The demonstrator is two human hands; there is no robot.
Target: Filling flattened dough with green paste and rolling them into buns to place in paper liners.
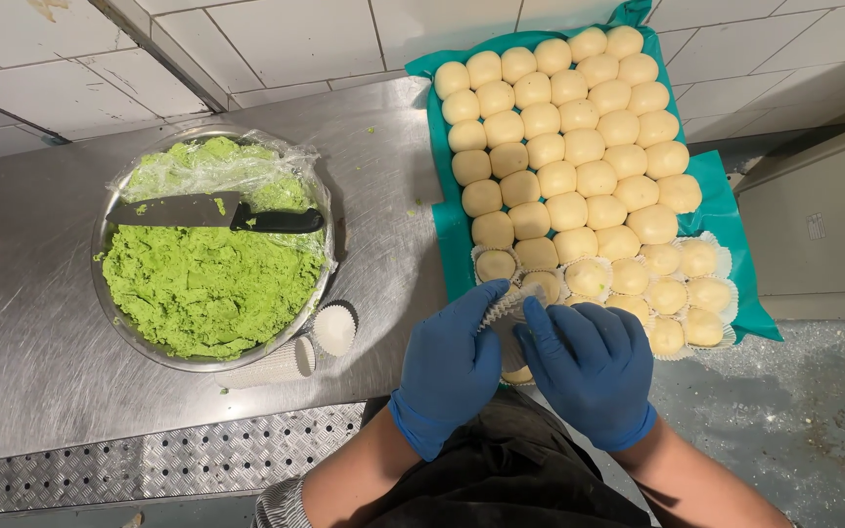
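Between both gloved hands, at tray's near edge: white pleated paper cup (pixel 503 311), crinkled, partly hidden. Left hand (pixel 450 367) and right hand (pixel 589 367) pinch it w/ fingertips. Teal-lined tray (pixel 442 210) w/ pale dough balls (pixel 579 147) just behind.

One head-worn camera looks steeply down, close above the brushed steel counter (pixel 41 372), probably slightly tilted

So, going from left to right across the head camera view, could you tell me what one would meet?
Bowl of green paste with a knife across it → stacked paper cups → left hand → right hand → tray's teal right edge.
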